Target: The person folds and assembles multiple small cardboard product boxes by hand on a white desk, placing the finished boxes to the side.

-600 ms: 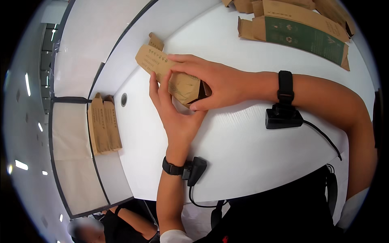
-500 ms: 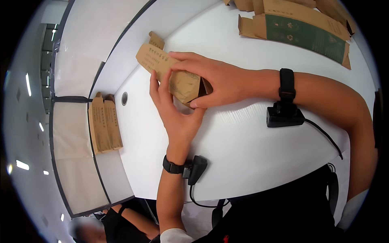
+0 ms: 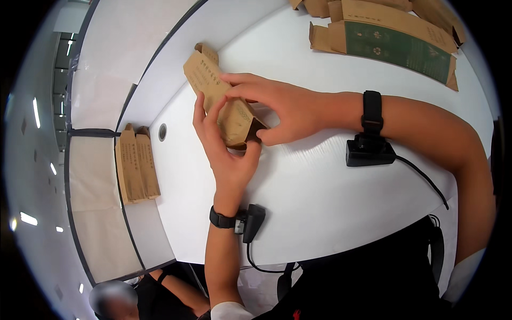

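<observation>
A brown cardboard box (image 3: 234, 121) with printed sides is between my two hands over the white table. Its near end gapes, showing a dark inside, and flaps stand out at its far end. My left hand (image 3: 224, 149) wraps the box's left side, thumb close to the near end. From the right, my right hand (image 3: 282, 106) grips it, fingers across the top and thumb at the open near end. Part of the box is hidden under my fingers.
Flattened cardboard boxes (image 3: 397, 50), one with a green panel, lie at the far right of the table (image 3: 320, 213). Two folded boxes (image 3: 137, 165) stand against the left partition, near a round cable hole (image 3: 162, 132). Another person's arm (image 3: 184, 293) shows at lower left.
The box has turned to stand more steeply, its near end swinging left and down. Both hands have shifted slightly left with it, and the near end now shows more of its dark opening.
</observation>
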The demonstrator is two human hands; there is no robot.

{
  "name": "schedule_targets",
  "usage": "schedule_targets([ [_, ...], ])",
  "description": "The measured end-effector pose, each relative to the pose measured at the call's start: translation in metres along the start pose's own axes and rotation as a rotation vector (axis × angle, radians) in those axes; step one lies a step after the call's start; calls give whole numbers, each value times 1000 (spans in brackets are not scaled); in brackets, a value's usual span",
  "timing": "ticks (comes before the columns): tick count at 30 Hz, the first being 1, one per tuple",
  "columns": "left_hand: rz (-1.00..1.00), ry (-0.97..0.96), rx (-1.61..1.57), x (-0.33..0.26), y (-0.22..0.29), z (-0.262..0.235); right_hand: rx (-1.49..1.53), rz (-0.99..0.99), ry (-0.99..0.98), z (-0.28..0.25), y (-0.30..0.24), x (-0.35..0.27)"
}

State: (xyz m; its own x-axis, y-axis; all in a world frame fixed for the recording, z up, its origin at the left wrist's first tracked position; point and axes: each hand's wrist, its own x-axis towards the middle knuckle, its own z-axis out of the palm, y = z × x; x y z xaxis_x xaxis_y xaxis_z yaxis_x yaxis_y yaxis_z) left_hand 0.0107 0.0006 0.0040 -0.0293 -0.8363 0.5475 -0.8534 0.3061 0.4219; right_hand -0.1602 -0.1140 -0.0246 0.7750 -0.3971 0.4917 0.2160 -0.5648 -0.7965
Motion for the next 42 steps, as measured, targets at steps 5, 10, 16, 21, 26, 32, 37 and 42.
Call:
schedule_targets([
  [5, 18, -103, -240, 1, -12, -3, -81, -12, 86, -1, 2, 2],
  [10, 16, 39, -199, -2, -5, 1, -71, 121, 236, 0, 0, 5],
  [16, -23, 76, 27, -1, -4, 2, -19, 107, 208, 1, 6, 5],
  [21, 15, 92, 10, -3, -4, -1, -12, 60, -13, -5, -7, 3],
  [26, 37, 126, 34, -1, -6, 2, 63, 113, -48, -6, -6, 3],
  [32, -28, 79, 22, -1, -6, 3, 42, 73, -12, -4, 0, 4],
  [37, 21, 69, 173, -1, -12, 5, 50, 63, -34, -4, 0, 4],
  [42, 29, 191, 125, -2, 0, -1, 49, 25, -36, -2, -4, 5],
])
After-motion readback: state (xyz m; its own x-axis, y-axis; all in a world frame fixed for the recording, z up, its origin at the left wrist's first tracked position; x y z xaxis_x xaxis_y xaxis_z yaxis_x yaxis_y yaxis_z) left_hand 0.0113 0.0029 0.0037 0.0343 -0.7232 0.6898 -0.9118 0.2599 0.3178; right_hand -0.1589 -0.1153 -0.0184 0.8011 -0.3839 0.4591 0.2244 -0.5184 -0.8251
